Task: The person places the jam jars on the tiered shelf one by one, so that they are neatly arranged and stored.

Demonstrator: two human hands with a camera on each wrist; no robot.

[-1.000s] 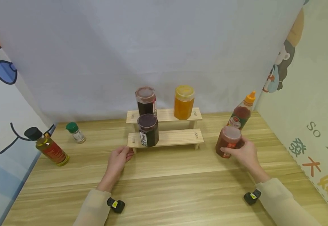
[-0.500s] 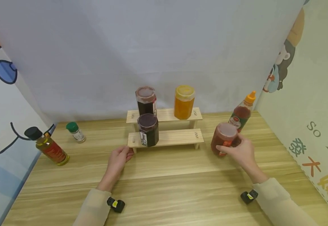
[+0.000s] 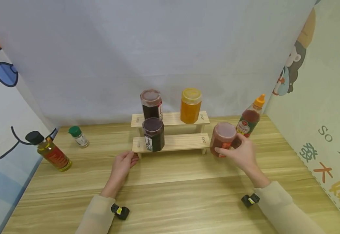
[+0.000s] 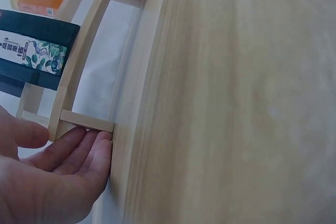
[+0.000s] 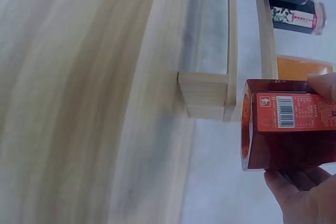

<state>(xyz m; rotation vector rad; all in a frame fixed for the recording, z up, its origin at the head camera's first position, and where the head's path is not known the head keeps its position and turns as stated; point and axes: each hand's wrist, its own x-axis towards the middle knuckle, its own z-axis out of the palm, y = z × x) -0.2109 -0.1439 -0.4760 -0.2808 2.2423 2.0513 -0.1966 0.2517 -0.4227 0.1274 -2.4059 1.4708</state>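
My right hand [image 3: 244, 155] grips a dark red jar [image 3: 220, 143] with a pale lid, thumb on one side and fingers round the other. In the right wrist view the jar [image 5: 283, 150] is raised off the table, beside the rack's right end. My left hand [image 3: 121, 165] holds the lower left end of a two-step wooden rack [image 3: 184, 142]; in the left wrist view its fingers [image 4: 79, 153] lie against the leg and the thumb is by the step's edge. A dark jar [image 3: 154, 136] stands on the lower step. Above it are another dark jar [image 3: 151, 105] and an orange-yellow jar [image 3: 191, 107].
Behind the right hand stands a red sauce bottle [image 3: 250, 119] with an orange nozzle. To the left are a small green-capped shaker [image 3: 79, 138] and a black-capped oil bottle [image 3: 54, 156]. A pale curtain [image 3: 170, 48] hangs behind the wooden table [image 3: 170, 201].
My right hand has carried the red jar leftward and slightly away from me, up to the rack's right end. The left hand and the rack stay put.
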